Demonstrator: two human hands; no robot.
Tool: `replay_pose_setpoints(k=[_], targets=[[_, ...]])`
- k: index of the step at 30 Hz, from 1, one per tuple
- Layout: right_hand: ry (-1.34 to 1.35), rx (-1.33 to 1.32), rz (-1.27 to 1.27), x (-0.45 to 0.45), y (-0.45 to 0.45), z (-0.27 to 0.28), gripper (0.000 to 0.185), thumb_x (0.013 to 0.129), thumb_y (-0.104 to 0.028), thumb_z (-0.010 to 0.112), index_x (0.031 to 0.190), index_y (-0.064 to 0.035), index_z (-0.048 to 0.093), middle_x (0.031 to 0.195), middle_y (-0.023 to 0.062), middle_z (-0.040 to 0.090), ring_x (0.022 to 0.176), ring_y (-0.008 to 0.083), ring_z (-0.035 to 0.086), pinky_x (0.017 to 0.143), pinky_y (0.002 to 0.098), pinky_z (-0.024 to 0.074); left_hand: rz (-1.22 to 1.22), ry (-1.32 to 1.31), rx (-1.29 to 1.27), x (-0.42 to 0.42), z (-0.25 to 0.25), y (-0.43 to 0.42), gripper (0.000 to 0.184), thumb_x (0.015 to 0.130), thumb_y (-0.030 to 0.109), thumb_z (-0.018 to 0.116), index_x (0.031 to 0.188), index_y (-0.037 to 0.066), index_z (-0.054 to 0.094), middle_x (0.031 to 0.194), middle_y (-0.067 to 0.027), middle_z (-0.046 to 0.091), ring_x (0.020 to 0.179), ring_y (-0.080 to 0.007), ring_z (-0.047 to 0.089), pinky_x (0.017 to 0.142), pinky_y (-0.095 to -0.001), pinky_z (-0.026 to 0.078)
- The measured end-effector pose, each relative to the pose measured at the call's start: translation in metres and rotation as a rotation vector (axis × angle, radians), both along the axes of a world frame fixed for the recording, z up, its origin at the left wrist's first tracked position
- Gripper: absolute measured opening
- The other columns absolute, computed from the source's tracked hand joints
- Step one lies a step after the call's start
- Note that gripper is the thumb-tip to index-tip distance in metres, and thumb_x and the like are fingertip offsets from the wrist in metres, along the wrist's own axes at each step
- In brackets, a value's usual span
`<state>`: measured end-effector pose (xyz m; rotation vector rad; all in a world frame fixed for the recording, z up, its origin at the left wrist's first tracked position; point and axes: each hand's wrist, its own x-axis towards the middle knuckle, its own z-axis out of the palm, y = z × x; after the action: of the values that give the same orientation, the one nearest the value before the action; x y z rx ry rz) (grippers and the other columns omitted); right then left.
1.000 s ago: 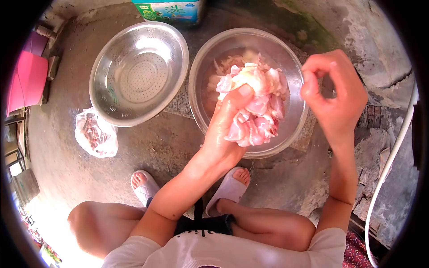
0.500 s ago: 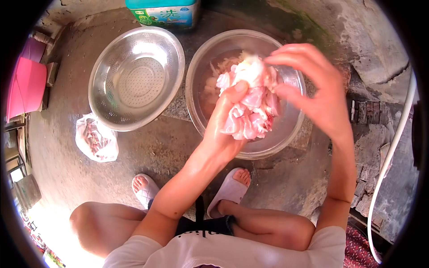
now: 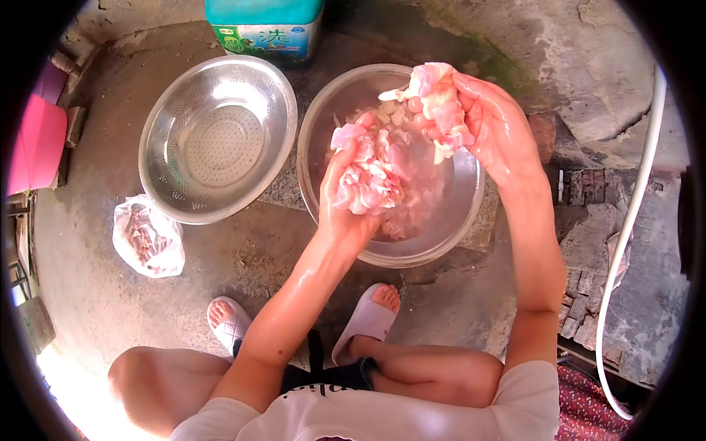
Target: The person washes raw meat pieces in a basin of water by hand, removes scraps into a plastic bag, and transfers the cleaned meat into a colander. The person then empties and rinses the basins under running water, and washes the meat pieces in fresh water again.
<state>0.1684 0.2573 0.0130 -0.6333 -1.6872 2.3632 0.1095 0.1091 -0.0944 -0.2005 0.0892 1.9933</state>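
My left hand (image 3: 344, 220) is closed around a clump of raw meat (image 3: 373, 180), pale pink with whitish skin, lifted over the steel basin (image 3: 318, 192). Pinched in the fingers of my right hand (image 3: 498, 132) is another raw meat piece (image 3: 444, 110), pink with pale yellowish skin, above the basin's far right part. Cloudy pinkish water (image 3: 423, 209) fills the basin, with more meat pieces lying in it. Both hands look wet.
A steel colander (image 3: 224, 143) stands left of the basin. Near it on the concrete floor lies a plastic bag (image 3: 151, 239) with reddish scraps. A detergent jug (image 3: 266, 29) is behind. Pink tubs (image 3: 40, 143) stand far left; a white hose (image 3: 625, 239) runs along the right.
My right hand, half a second ago spread beside the clump and blurred, now grips a meat piece apart from it. My left hand has lowered slightly and moved left with the clump.
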Motion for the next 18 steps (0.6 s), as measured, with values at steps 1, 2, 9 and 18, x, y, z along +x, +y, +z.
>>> replay_pose_setpoints(k=[1,2,9,18], targets=[[0.001,-0.019,0.012,0.001,0.001,-0.001,0.032,0.088,-0.022,0.044,0.099,0.0065,0.053,0.090,0.0169,0.062,0.072,0.0219,0.062,0.065,0.0267,0.0482,-0.006,-0.006,-0.009,0.000,-0.002,0.000,0.038,0.084,0.027,0.051,0.118,0.012,0.043,0.111,-0.0108,0.050,0.099,-0.0239,0.053,0.084,-0.0418,0.045],[0.004,-0.038,0.024,0.001,0.001,-0.001,0.033,0.088,-0.022,0.044,0.100,0.0069,0.053,0.090,0.0176,0.061,0.073,0.0231,0.062,0.065,0.0274,0.0484,-0.007,-0.016,-0.015,0.000,-0.004,0.001,0.039,0.084,0.028,0.051,0.118,0.012,0.043,0.111,-0.0105,0.051,0.099,-0.0237,0.053,0.083,-0.0418,0.045],[0.040,-0.215,0.108,-0.008,-0.018,0.007,0.034,0.089,-0.019,0.039,0.110,0.0071,0.046,0.094,0.0177,0.060,0.081,0.0243,0.061,0.072,0.0309,0.0494,-0.052,-0.009,-0.081,0.001,-0.019,0.003,0.043,0.081,0.033,0.052,0.116,0.009,0.043,0.110,-0.0093,0.052,0.099,-0.0225,0.053,0.080,-0.0399,0.045],[-0.051,0.305,0.049,-0.012,-0.033,0.008,0.028,0.084,-0.012,0.050,0.106,0.0044,0.051,0.090,0.0107,0.061,0.075,0.0127,0.059,0.066,0.0237,0.0471,0.000,-0.048,-0.103,0.002,-0.002,-0.001,0.032,0.082,0.025,0.054,0.109,0.008,0.049,0.100,-0.0046,0.055,0.088,-0.0173,0.056,0.075,-0.0337,0.047]])
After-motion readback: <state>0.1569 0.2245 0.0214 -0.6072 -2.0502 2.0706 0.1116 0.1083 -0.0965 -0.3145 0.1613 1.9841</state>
